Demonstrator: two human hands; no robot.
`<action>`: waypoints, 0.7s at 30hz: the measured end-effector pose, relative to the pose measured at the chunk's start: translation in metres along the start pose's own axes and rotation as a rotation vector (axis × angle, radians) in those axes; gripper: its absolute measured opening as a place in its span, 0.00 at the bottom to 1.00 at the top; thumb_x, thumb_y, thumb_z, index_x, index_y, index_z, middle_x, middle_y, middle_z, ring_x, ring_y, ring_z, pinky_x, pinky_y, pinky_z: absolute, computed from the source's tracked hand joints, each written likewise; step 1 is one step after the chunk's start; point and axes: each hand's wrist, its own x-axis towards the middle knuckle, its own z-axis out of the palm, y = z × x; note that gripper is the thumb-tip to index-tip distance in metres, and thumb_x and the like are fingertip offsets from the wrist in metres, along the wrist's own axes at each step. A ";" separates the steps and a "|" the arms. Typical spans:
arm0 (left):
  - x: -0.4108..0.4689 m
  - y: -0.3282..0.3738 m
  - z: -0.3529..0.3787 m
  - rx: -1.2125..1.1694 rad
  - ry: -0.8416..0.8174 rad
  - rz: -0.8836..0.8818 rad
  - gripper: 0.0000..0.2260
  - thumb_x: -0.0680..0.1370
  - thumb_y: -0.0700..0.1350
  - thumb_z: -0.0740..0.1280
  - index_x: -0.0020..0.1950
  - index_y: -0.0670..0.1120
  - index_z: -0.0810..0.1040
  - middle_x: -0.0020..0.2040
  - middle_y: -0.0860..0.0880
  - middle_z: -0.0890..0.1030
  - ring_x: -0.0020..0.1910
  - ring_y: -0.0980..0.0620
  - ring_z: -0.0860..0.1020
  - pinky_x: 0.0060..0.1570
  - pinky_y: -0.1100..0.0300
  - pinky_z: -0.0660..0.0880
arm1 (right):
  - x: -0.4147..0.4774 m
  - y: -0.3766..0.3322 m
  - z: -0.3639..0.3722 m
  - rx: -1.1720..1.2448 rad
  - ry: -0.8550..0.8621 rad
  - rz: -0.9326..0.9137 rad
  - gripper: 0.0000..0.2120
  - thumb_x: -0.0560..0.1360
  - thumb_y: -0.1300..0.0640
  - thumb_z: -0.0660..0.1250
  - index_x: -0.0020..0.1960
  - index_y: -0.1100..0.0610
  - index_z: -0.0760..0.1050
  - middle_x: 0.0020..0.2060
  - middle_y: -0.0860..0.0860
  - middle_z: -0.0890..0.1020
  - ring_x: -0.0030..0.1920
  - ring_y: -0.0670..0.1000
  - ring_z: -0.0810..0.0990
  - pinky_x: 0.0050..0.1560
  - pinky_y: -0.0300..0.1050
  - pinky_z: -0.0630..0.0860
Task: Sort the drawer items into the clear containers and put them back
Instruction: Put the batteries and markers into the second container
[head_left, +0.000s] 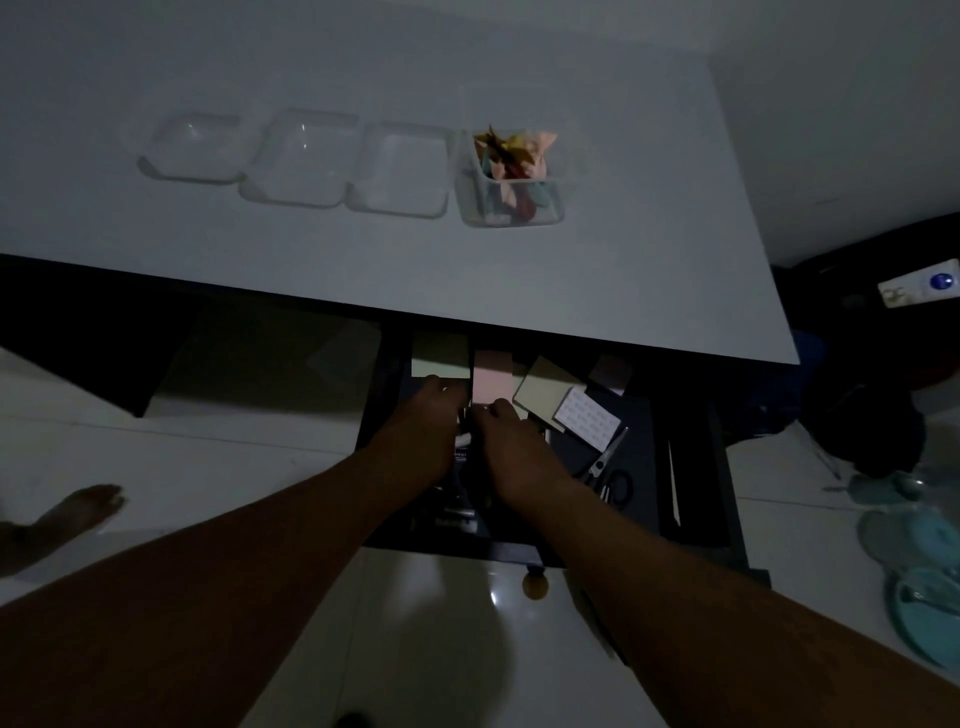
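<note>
An open dark drawer (691, 483) sticks out under the white table. Both my hands reach into it side by side. My left hand (421, 431) lies by a pale green pad (439, 356); my right hand (511, 447) touches the lower end of a pink pad (492, 379). The dim light hides their fingers and grip. A cream pad (543, 392), a white sheet of small labels (587, 418), scissors (605, 460) and a lilac pad (613, 371) lie to the right in the drawer. On the table stand three empty clear containers (195, 148) (301, 161) (402, 171) and a taller one (511, 197) filled with coloured paper scraps.
The white table (623, 270) overhangs the drawer's back. A bare foot (78, 512) rests on the glossy floor at the left. Teal plates (924, 603) and dark bags sit on the floor at the right. The drawer knob (535, 584) points toward me.
</note>
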 end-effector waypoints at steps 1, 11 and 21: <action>0.001 0.000 0.001 0.004 -0.007 -0.002 0.12 0.70 0.30 0.71 0.49 0.41 0.75 0.49 0.45 0.71 0.44 0.46 0.76 0.40 0.65 0.70 | 0.001 -0.001 0.000 0.007 -0.004 -0.003 0.30 0.73 0.56 0.73 0.73 0.54 0.68 0.63 0.59 0.72 0.58 0.64 0.76 0.55 0.49 0.73; 0.002 0.007 -0.002 -0.020 -0.031 0.003 0.03 0.75 0.34 0.70 0.49 0.37 0.82 0.48 0.39 0.81 0.49 0.43 0.80 0.46 0.65 0.68 | 0.008 -0.008 0.009 0.020 0.060 0.070 0.23 0.75 0.59 0.71 0.69 0.56 0.72 0.61 0.59 0.75 0.57 0.62 0.79 0.58 0.50 0.76; 0.009 0.011 -0.010 0.076 -0.114 -0.145 0.09 0.76 0.35 0.67 0.54 0.40 0.84 0.54 0.41 0.83 0.55 0.43 0.82 0.56 0.55 0.78 | 0.004 0.004 -0.004 0.092 0.023 0.070 0.18 0.75 0.63 0.67 0.65 0.56 0.77 0.58 0.57 0.79 0.59 0.58 0.79 0.52 0.42 0.71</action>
